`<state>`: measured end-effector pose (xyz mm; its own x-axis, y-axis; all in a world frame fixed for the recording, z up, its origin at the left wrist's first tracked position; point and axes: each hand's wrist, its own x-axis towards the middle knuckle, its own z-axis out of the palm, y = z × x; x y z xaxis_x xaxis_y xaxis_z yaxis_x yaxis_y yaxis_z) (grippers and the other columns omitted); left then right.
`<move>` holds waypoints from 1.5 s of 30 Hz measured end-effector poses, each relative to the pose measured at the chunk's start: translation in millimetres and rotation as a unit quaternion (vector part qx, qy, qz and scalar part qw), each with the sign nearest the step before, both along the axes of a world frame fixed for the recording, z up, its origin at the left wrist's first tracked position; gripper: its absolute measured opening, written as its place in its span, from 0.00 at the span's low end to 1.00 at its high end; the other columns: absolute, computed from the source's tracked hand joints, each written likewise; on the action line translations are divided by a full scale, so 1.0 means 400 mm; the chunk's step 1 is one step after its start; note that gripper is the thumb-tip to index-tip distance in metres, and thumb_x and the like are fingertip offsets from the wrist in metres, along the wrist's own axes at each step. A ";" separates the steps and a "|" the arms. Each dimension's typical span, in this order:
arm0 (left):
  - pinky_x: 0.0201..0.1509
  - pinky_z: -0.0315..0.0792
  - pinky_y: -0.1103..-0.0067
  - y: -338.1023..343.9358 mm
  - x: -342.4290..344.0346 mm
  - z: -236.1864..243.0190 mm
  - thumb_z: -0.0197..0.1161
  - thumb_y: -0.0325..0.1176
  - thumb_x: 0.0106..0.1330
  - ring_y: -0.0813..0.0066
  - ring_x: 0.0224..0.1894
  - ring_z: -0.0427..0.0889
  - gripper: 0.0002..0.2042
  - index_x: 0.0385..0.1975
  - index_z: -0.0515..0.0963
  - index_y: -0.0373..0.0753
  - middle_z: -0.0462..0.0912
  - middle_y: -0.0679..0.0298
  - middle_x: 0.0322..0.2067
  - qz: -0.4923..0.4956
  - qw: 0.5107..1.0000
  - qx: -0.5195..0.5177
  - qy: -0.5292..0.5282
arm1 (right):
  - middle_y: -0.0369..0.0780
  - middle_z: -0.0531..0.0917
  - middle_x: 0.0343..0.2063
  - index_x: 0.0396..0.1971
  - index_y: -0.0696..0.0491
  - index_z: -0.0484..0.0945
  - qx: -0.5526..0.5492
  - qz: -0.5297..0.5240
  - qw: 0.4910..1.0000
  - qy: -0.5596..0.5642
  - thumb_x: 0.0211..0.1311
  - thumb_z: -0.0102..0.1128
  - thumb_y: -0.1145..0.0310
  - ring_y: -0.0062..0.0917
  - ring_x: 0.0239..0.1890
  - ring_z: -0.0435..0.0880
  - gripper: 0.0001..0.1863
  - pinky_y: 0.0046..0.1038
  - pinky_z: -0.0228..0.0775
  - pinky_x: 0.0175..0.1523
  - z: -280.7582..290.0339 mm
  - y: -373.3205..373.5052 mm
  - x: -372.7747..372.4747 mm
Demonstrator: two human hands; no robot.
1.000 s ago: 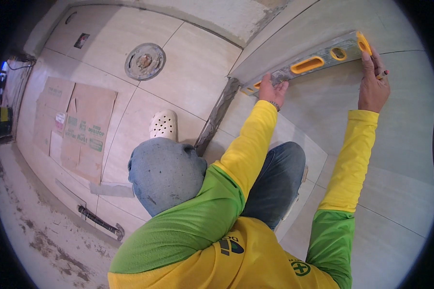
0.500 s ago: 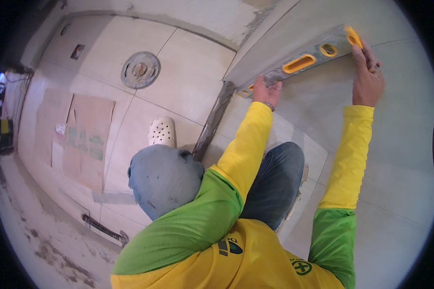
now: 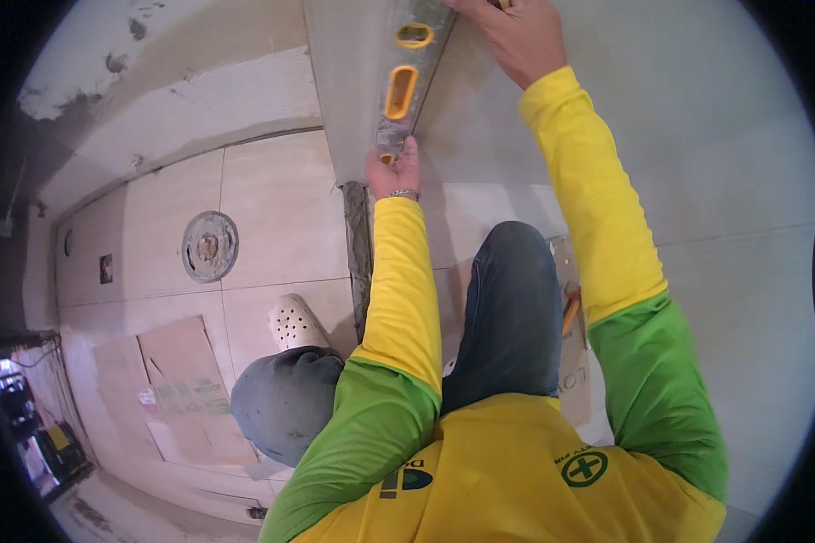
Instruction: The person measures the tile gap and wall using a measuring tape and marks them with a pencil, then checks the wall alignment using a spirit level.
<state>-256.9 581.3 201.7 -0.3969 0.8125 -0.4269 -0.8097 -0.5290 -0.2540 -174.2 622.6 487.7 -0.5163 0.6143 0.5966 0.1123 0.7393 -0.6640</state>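
Observation:
A grey spirit level point(image 3: 391, 131) with yellow-rimmed openings stands nearly upright along the edge of the tiled wall, its top running out of the picture. My left hand point(image 3: 395, 170) is closed round its lower end, just above the corner where wall and floor strip meet. My right hand point(image 3: 521, 41) is high up, its fingers bent at the level's upper part; the fingertips are partly cut off by the top rim.
A dark mortar-covered strip point(image 3: 357, 253) crosses the floor beside my left forearm. A round drain cover point(image 3: 210, 246) sits in the tiles at left, with flattened cardboard point(image 3: 179, 385) nearer me. An orange-handled tool point(image 3: 571, 310) lies by my right knee point(image 3: 516, 271).
The level has swung from a slant to nearly upright as the view turned and shifted. Both hands stay on it and now appear farther left, the right one higher.

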 end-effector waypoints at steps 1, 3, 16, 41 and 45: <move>0.58 0.69 0.60 0.001 0.005 0.004 0.42 0.36 0.70 0.55 0.54 0.70 0.18 0.53 0.65 0.29 0.70 0.49 0.52 -0.009 1.000 -0.002 0.002 | 0.39 0.84 0.40 0.45 0.60 0.79 -0.002 -0.009 1.000 0.002 0.60 0.60 0.65 0.21 0.43 0.80 0.17 0.22 0.69 0.52 -0.001 0.004 0.003; 0.57 0.70 0.60 0.001 0.001 0.000 0.44 0.36 0.70 0.53 0.54 0.69 0.19 0.54 0.64 0.29 0.69 0.49 0.53 -0.002 0.998 0.001 -0.060 | 0.39 0.84 0.41 0.45 0.60 0.79 -0.008 0.001 1.000 0.013 0.60 0.60 0.65 0.20 0.44 0.80 0.17 0.22 0.69 0.52 -0.002 0.006 0.002; 0.59 0.68 0.58 -0.005 -0.005 -0.015 0.45 0.37 0.69 0.52 0.55 0.69 0.20 0.54 0.64 0.29 0.69 0.48 0.53 -0.001 0.999 0.015 -0.038 | 0.39 0.84 0.40 0.44 0.60 0.79 -0.016 0.006 1.000 0.011 0.59 0.62 0.66 0.20 0.44 0.80 0.16 0.21 0.70 0.51 -0.002 -0.005 -0.005; 0.62 0.65 0.57 -0.008 0.001 0.001 0.43 0.38 0.70 0.50 0.57 0.69 0.20 0.55 0.64 0.29 0.70 0.47 0.54 0.003 0.999 0.011 -0.040 | 0.40 0.83 0.42 0.45 0.61 0.79 -0.036 0.017 0.999 0.020 0.59 0.62 0.68 0.21 0.45 0.80 0.17 0.21 0.69 0.52 -0.003 -0.002 -0.009; 0.61 0.66 0.57 -0.014 -0.002 -0.004 0.44 0.37 0.70 0.50 0.57 0.69 0.20 0.56 0.64 0.29 0.70 0.48 0.54 0.006 1.000 0.017 -0.023 | 0.40 0.83 0.41 0.46 0.61 0.79 -0.054 0.023 0.998 0.020 0.59 0.62 0.68 0.21 0.44 0.79 0.17 0.21 0.69 0.52 0.000 -0.010 -0.013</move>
<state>-257.6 575.9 200.1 -0.3881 0.8221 -0.4165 -0.7903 -0.5294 -0.3086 -179.2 618.5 487.6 -0.5227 0.6525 0.5487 0.0522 0.6668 -0.7434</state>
